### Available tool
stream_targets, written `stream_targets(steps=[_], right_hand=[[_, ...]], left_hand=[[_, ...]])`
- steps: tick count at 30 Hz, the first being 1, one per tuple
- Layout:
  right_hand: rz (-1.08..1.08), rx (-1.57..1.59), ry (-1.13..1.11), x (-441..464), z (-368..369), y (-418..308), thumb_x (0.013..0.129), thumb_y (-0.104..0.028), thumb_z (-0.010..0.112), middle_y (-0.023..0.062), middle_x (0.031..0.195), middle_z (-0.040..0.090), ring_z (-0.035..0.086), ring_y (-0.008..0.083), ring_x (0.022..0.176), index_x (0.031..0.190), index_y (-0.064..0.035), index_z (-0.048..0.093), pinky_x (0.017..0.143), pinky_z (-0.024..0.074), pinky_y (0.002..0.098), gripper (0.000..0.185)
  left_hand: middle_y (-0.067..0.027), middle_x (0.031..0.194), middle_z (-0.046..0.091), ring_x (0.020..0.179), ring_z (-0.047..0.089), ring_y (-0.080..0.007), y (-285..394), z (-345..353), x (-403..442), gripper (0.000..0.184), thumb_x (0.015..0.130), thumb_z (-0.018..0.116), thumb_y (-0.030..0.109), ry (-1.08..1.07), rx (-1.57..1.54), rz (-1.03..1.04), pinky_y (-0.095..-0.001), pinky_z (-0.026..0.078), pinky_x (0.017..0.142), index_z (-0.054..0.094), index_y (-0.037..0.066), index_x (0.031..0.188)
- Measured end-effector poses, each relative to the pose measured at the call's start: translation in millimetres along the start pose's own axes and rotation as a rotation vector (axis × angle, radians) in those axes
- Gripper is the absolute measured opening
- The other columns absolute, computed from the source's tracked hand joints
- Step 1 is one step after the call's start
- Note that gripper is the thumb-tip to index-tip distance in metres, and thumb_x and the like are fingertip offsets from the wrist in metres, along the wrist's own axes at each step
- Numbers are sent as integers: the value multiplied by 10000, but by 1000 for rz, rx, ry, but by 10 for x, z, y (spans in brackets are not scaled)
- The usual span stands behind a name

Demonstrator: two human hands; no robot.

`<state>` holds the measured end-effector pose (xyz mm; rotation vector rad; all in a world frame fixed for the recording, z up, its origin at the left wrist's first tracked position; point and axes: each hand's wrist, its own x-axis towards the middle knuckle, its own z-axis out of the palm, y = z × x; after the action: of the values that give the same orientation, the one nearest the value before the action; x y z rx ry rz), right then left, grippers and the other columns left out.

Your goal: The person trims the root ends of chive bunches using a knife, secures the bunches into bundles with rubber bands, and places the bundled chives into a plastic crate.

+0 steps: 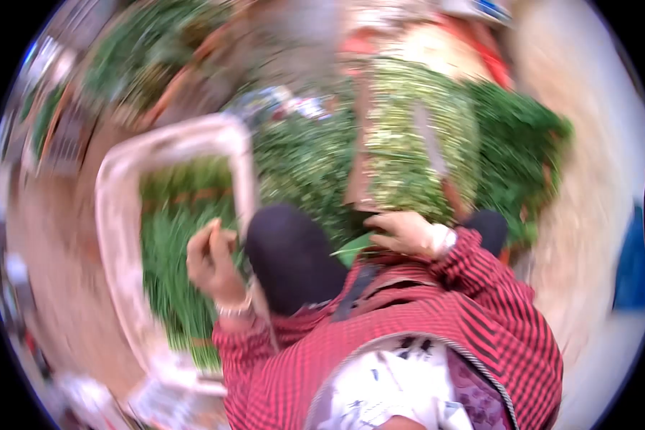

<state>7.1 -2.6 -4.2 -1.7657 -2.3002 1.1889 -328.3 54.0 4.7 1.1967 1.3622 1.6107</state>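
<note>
My left hand point(215, 264) hovers over the right edge of a pale tub point(115, 215), its fingers bent and slightly apart with nothing visible between them. Banded bundles of long green stalks point(186, 251) lie in the tub. At my lap, my right hand point(407, 233) has its fingers curled over a few green stalks point(355, 249); their far ends are hidden. Just beyond this hand, a knife point(428, 140) with a brown handle rests on a wide layer of cut green stalks point(394, 136). Motion blur softens the details.
Loose chopped greens point(304, 161) lie between the tub and a brown board edge point(360, 143). Dark green leaves point(516, 143) spread at the right. More greens point(140, 57) sit at the upper left, and a blue object point(632, 265) stands at the far right.
</note>
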Motion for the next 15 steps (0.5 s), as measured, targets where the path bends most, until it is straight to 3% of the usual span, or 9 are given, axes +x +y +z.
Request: stream_targets(steps=[2,4,6,8,9,10,12,13,15], right_hand=[[59,58,122,-148,-252,110,885,-337,548,180,1077,657,632,358,983,1205,-68,603,865,508,417,422],[24,69,538,-436,-412,451,890,-271,602,158,1031,673,661,290,937,1188,-65,613,847,516,373,363],[260,331,726,-861,-807,497,891,-215,618,149,1050,674,665,227,954,1181,-53,618,854,515,336,332],[342,221,1046,-1312,-798,1056,892,-239,613,167,1034,666,659,260,956,1185,-40,610,843,514,344,354],[463,169,1084,-1566,-753,1218,896,-261,595,179,1035,661,652,287,955,1171,-33,611,835,513,358,358],[583,105,1110,-1832,-754,1298,900,-283,578,192,1036,656,646,314,955,1158,-25,613,826,513,371,367],[811,45,943,-2263,-438,1759,891,-299,565,178,1044,665,651,304,968,1154,-27,617,841,516,368,381],[875,95,836,-2416,-141,1997,889,-314,554,175,1042,665,646,317,971,1132,-42,624,845,508,383,371],[963,229,587,-2594,485,2363,882,-332,542,173,1039,664,637,339,972,1084,-65,638,849,495,407,348]], left_hand=[[-93,1014,650,759,595,-126,-13,228,-44,237,930,572,22,-262,-42,15,-217,483,695,593,-7,1164],[-113,1116,617,842,595,-148,112,589,11,350,929,578,35,-428,1,-26,-242,484,757,520,8,1273],[-132,1218,583,925,595,-171,175,859,38,474,929,583,47,-552,86,-52,-266,485,818,447,23,1382],[-120,1360,473,1000,518,-135,100,1115,0,607,951,552,46,-614,180,31,-258,451,869,275,53,1491],[-116,1395,442,1027,503,-143,88,1307,-105,584,961,547,79,-624,88,-24,-276,451,874,289,53,1485],[-134,1433,420,1176,485,-227,15,1412,-161,620,960,569,174,-650,62,-85,-356,404,987,278,54,1494],[-146,1457,395,1243,446,-243,-47,1729,-397,603,973,552,192,-669,70,-150,-357,363,1039,280,38,1489],[-162,1498,341,1371,338,-239,-240,1821,-444,594,998,513,309,-704,136,-193,-339,237,1136,315,-7,1460],[-163,1461,390,1339,371,-241,-525,1984,-553,604,1009,445,397,-703,325,-209,-338,259,1117,353,-21,1435]])
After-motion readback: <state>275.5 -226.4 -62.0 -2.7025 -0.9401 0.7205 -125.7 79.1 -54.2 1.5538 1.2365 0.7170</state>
